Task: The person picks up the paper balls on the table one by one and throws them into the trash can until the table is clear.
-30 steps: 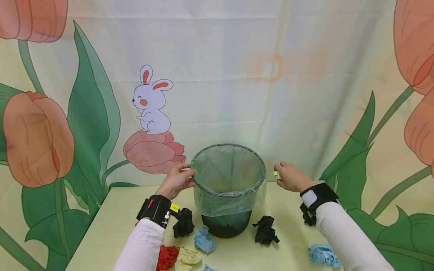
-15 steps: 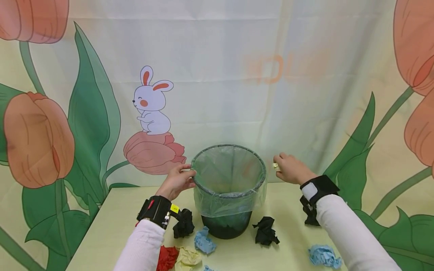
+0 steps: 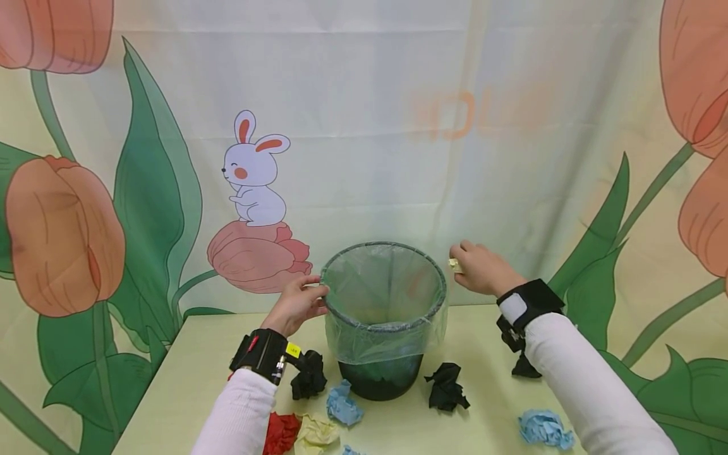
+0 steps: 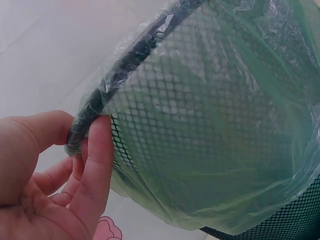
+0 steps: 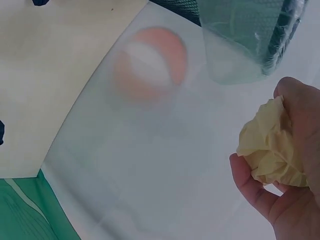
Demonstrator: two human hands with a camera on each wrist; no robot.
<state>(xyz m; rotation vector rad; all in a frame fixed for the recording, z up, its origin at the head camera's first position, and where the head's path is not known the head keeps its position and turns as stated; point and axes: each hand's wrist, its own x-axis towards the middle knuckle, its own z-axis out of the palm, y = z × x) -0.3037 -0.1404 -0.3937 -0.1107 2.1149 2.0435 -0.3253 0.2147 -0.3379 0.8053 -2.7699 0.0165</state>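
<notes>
A mesh wastebasket (image 3: 380, 373) lined with a thin green plastic bag (image 4: 200, 125) stands on the table. My left hand (image 3: 296, 304) pinches its rim on the left side, thumb and fingers on either side of the edge in the left wrist view. My right hand (image 3: 483, 268) holds a crumpled yellow paper ball (image 5: 272, 145), raised just right of the rim. In the head view most of that ball is hidden behind the fingers.
Around the basket lie crumpled papers: black ones (image 3: 446, 387) on both sides, blue ones (image 3: 343, 404) in front and at right (image 3: 545, 430), a red one (image 3: 281, 433) and a yellow one (image 3: 315, 434). A printed cloth backdrop (image 3: 364, 126) hangs behind the table.
My right hand has risen and, in the last half second, shifted left toward the basket's rim with the yellow paper ball. My left hand stays on the rim.
</notes>
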